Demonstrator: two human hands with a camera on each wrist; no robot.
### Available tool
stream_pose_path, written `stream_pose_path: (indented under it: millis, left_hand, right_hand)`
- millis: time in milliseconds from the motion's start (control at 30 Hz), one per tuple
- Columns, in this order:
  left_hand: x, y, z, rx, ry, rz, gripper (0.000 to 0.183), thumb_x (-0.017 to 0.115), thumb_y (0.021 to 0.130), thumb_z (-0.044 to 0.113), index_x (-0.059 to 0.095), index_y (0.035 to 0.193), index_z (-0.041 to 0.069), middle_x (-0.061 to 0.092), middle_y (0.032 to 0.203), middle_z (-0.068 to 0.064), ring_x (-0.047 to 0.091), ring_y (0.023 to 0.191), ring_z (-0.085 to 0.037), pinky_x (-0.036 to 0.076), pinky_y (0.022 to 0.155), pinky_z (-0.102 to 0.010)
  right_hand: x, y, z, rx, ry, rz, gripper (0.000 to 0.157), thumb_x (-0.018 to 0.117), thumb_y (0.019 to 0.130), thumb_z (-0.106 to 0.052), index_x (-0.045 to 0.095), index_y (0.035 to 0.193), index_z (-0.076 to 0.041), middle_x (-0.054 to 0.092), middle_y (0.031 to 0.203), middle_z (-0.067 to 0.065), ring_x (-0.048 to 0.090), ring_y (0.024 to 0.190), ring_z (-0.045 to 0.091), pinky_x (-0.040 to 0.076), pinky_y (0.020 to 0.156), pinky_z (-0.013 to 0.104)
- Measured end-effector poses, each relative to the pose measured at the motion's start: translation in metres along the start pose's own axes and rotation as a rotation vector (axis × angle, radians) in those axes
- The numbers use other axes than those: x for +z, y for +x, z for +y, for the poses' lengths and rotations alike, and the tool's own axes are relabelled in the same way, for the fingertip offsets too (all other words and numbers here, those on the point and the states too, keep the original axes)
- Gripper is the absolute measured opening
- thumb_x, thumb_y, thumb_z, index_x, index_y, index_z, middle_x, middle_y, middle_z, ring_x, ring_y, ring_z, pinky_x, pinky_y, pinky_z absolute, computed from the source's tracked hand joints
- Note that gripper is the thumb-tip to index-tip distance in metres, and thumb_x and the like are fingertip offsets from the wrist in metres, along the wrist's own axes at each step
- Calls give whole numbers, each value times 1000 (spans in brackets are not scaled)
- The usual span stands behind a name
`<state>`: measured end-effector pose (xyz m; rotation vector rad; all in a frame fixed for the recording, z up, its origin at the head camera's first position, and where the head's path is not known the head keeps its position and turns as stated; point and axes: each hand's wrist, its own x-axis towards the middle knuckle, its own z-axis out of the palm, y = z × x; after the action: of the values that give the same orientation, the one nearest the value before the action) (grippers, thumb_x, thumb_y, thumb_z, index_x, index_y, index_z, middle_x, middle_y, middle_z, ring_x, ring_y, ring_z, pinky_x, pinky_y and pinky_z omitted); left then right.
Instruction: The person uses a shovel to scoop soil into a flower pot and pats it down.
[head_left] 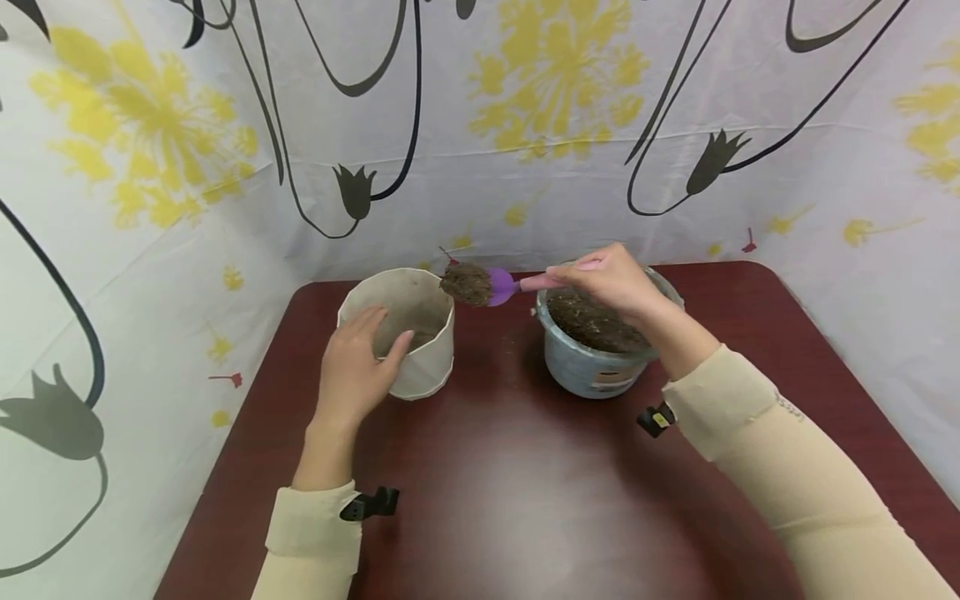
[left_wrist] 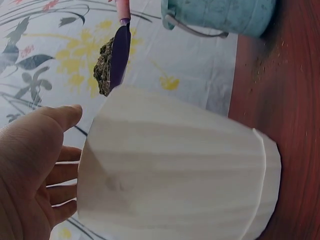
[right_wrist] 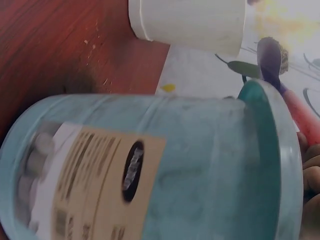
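My right hand [head_left: 611, 283] grips the pink handle of a small trowel [head_left: 536, 282] whose purple blade carries a heap of dark soil [head_left: 467, 284]. The blade hangs level just above the right rim of a white plant pot [head_left: 426, 371]. My left hand [head_left: 352, 362] is at the pot's near left rim, thumb spread from the fingers; in the left wrist view its fingers [left_wrist: 64, 172] reach across the pot's mouth. Under my right forearm stands a blue bucket [head_left: 592, 367] holding more soil [head_left: 592, 321]. The pot's visible inner floor looks bare.
Both containers stand on a dark red-brown table [head_left: 495, 492] near its back edge. Behind it hangs a white sheet [head_left: 450, 100] with flower prints. Crumbs of soil lie on the table between pot and bucket. A wire handle [left_wrist: 195, 31] hangs on the bucket's side.
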<state>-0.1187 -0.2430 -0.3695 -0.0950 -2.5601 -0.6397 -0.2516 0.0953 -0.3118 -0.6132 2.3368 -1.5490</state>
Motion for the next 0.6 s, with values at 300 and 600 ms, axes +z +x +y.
stream_pose_path:
  millis: [300, 600]
  left_hand:
    - [-10, -10, -20, -82, 49, 12, 56, 68, 96, 38, 63, 130, -7, 61, 136, -25, 50, 134, -41, 34, 115, -52]
    - [-11, -18, -29, -127, 83, 23, 59, 65, 97, 40, 65, 127, -10, 56, 140, -27, 49, 134, -43, 38, 111, -57]
  right_hand:
    - [20, 12, -9, 44, -19, 60, 38, 78, 87, -48, 84, 84, -11, 77, 80, -4, 11, 46, 10, 15, 44, 28]
    - [49, 26, -20, 4, -108, 73, 28, 77, 88, -45, 85, 83, -18, 76, 74, -3, 31, 52, 8, 33, 55, 27]
